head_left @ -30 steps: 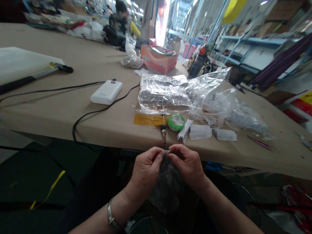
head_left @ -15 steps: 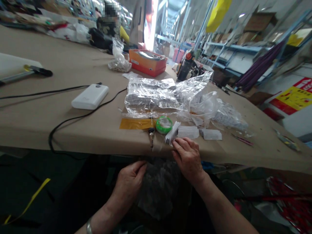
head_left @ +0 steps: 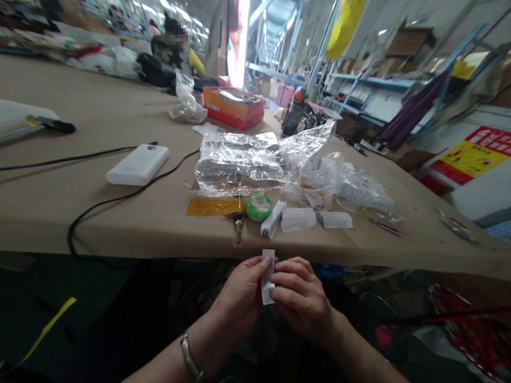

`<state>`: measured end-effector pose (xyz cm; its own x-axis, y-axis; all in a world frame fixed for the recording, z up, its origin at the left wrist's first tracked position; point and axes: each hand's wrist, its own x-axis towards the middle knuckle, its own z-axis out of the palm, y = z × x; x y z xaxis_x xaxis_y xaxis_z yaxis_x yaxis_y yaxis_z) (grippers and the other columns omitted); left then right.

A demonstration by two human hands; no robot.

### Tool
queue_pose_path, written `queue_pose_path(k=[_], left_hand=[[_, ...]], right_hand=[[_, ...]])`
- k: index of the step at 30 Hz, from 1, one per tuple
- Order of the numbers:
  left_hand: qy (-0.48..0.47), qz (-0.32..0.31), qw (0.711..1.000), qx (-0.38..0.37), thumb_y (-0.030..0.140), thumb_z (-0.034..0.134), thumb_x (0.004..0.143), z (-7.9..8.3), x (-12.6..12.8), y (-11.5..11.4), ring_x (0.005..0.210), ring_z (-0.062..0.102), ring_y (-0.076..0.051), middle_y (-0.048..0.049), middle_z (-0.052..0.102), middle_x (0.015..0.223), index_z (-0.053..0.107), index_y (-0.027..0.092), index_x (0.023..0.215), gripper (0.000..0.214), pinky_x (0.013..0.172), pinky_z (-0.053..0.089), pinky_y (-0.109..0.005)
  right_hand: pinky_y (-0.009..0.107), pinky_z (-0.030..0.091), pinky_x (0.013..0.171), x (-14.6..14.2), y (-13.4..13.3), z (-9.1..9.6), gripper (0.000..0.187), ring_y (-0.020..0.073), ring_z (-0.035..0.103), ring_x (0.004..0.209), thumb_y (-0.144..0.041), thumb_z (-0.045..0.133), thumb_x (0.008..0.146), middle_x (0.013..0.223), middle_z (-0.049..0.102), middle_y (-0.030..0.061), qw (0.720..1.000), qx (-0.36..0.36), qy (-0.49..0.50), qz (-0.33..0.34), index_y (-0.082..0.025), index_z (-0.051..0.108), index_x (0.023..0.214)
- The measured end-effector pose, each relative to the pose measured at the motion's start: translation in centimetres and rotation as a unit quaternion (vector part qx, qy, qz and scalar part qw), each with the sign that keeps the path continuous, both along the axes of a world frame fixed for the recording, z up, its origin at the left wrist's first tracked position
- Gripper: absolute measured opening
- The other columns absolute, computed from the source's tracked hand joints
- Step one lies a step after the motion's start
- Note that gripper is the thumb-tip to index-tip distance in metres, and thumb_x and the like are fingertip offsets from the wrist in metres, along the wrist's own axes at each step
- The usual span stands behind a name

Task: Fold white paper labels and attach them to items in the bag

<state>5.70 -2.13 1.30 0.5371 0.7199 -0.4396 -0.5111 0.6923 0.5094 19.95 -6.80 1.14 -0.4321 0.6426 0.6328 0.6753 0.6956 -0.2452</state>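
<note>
A small white strip (head_left: 268, 282) is held upright between my two hands, just off the table's front edge. My left hand (head_left: 243, 290) pinches it from the left, thumb on its face. From the right, my right hand (head_left: 301, 295) grips the same strip with bent fingers. Just beyond, on the table, lie a slanted stack of white strips (head_left: 273, 219), a second stack (head_left: 298, 219) and a third stack (head_left: 335, 219). Left of them are a round green tin (head_left: 259, 207) and a pen-like tool with a metal tip (head_left: 238, 223).
Clear plastic bags (head_left: 243, 162) cover the middle of the brown table (head_left: 131, 223). A white power bank (head_left: 138, 164) and black cable lie left, with amber tape (head_left: 207, 206) nearby. Pink tweezers (head_left: 384, 227) and pliers (head_left: 455, 226) lie right. An orange box (head_left: 233, 109) stands behind.
My right hand has come back from the slanted stack to meet my left hand. A white strip is now between them. The view has shifted slightly.
</note>
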Motion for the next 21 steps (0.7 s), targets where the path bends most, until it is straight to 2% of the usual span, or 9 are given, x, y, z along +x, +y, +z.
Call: queue_pose_path(k=[2,4,6,8,12,17,21], left_hand=[[0.033,0.005,0.999,-0.004,0.015,0.067,0.075,0.1,0.2,-0.1,0.052,0.057,-0.008,-0.0032,0.064,0.065,0.063,0.010,0.075,0.007,0.050,0.046,-0.018],[0.086,-0.004,0.996,-0.013,0.016,0.064,0.077,0.3,0.2,-0.2,0.054,0.061,-0.011,-0.0057,0.066,0.067,0.063,0.010,0.079,0.007,0.054,0.051,-0.023],[0.134,-0.016,0.991,-0.019,0.018,0.062,0.079,0.5,0.1,-0.5,0.057,0.064,-0.014,-0.0080,0.068,0.068,0.063,0.010,0.084,0.009,0.057,0.053,-0.026],[0.157,-0.018,0.987,-0.020,0.017,0.060,0.080,0.7,0.0,-0.7,0.056,0.064,-0.014,-0.0086,0.069,0.069,0.062,0.010,0.087,0.010,0.057,0.054,-0.027],[0.166,-0.027,0.986,-0.019,0.011,0.055,0.082,0.5,0.0,-0.9,0.053,0.063,-0.013,-0.0079,0.069,0.069,0.060,0.011,0.089,0.008,0.056,0.053,-0.026],[0.183,-0.034,0.982,-0.016,0.012,0.059,0.079,0.2,0.1,-0.7,0.055,0.064,-0.014,-0.0080,0.069,0.069,0.059,0.011,0.083,0.004,0.057,0.054,-0.026],[0.153,-0.050,0.987,-0.027,0.012,0.059,0.077,0.5,0.2,-0.5,0.054,0.063,-0.014,-0.0083,0.068,0.069,0.062,0.009,0.082,0.006,0.056,0.053,-0.027]], right_hand=[[0.041,0.044,0.093,0.7,0.4,0.0,0.026,0.0217,0.055,0.106,-0.014,0.052,0.083,0.102,0.068,0.0047,0.999,-0.010,-0.012,-0.031,-0.022,0.059,0.107],[0.044,0.043,0.096,1.7,1.4,-0.1,0.036,0.0253,0.051,0.113,-0.019,0.052,0.085,0.112,0.063,0.0107,0.992,-0.019,-0.027,-0.125,-0.017,0.052,0.121],[0.049,0.041,0.097,2.8,2.7,-0.2,0.047,0.0304,0.045,0.119,-0.029,0.054,0.086,0.121,0.057,0.0167,0.972,-0.034,-0.060,-0.225,-0.012,0.046,0.129],[0.053,0.039,0.098,3.5,3.7,-0.4,0.050,0.0337,0.042,0.121,-0.034,0.056,0.084,0.126,0.054,0.0181,0.955,-0.051,-0.104,-0.273,-0.012,0.048,0.129],[0.048,0.040,0.098,4.3,4.1,-1.2,0.034,0.0298,0.048,0.116,-0.025,0.053,0.087,0.120,0.060,0.0131,0.955,-0.046,-0.119,-0.266,-0.016,0.058,0.119],[0.043,0.044,0.094,5.1,3.8,-1.8,0.015,0.0242,0.058,0.106,-0.019,0.054,0.086,0.100,0.069,0.0066,0.976,-0.006,0.000,-0.216,-0.020,0.067,0.094],[0.040,0.048,0.092,4.1,2.7,-1.4,0.015,0.0209,0.061,0.103,-0.015,0.053,0.086,0.095,0.070,0.0058,0.984,-0.002,0.103,-0.147,-0.022,0.067,0.089]])
